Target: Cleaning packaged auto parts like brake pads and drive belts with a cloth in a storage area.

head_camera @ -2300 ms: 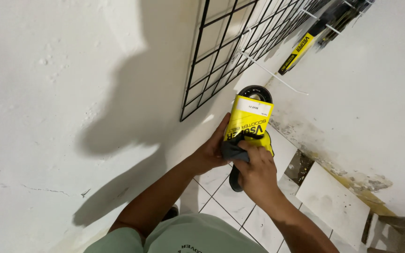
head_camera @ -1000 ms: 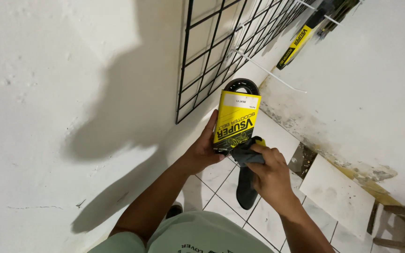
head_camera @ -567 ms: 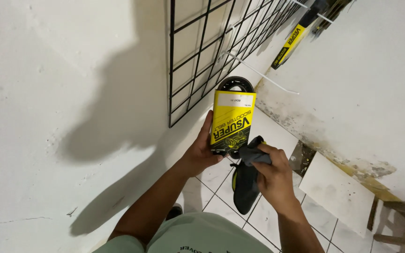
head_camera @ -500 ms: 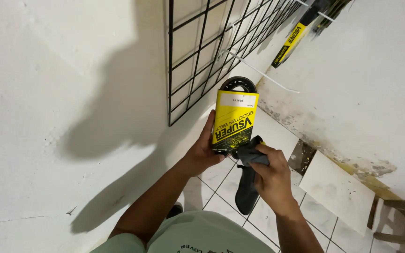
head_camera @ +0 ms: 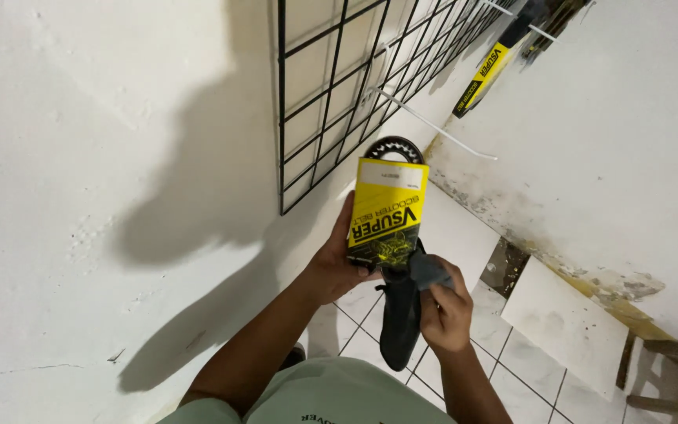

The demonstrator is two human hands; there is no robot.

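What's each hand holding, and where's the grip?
Left hand: black belt in yellow sleeve, gripped at sleeve's lower edge. Right hand: dark cloth, upper end.

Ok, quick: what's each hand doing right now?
Left hand: closed on the belt in its yellow sleeve.
Right hand: closed on a dark cloth, against the belt's lower end.

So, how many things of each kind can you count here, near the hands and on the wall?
Belts in yellow sleeves: 2, one in the left hand at, one hanging at
Dark cloths: 1, held by the right hand
Black wire grids: 1
White hooks: 1
Loose white tiles: 1
Total: 6
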